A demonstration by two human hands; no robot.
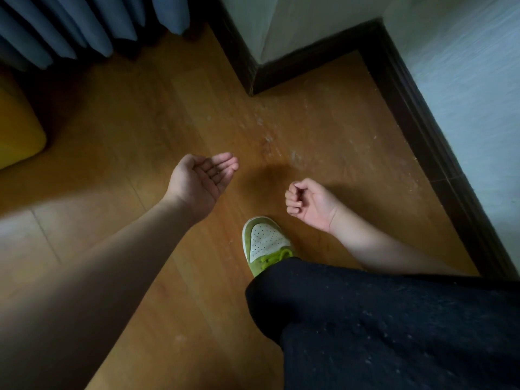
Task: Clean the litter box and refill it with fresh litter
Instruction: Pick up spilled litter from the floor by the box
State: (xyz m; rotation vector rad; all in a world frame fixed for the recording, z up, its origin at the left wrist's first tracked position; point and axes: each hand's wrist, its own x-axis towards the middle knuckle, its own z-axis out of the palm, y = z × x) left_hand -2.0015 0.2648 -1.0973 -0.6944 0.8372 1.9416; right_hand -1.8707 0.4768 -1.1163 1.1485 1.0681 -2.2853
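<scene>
- Wood-plank floor (157, 114) fills the view, orange-brown, w/ pale specks and dusty smears (267, 137) scattered around centre and off toward 2 o'clock.
- Dark baseboard (416, 114) runs along a pale wall (464, 68) from 12 to 4 o'clock, stepping round a jutting wall corner at approx 12 o'clock.
- Blue-grey curtain (84, 26) hangs in folds at 10–11 o'clock, hem just above the floor.
- Yellow rounded object (17, 130) at 9 o'clock, cut off by the frame edge; can't tell what it is.
- Left hand (201, 178) held out over the floor just left of centre, palm up, fingers (222, 164) loosely cupped and relaxed, holding nothing.
- Right hand (309, 202) just right of centre, palm side up, fingers curled into a loose fist; nothing visible in it.
- Hands are apart, not touching each other or the floor.
- Green-and-white sneaker (267, 243) w/ bright green laces planted on the floor at 6 o'clock of centre, btwn the two forearms.
- Black trouser leg (394, 327) covers the 4–5 o'clock corner, flecked w/ pale specks.
- Litter box: not in view; can't tell where it is.
</scene>
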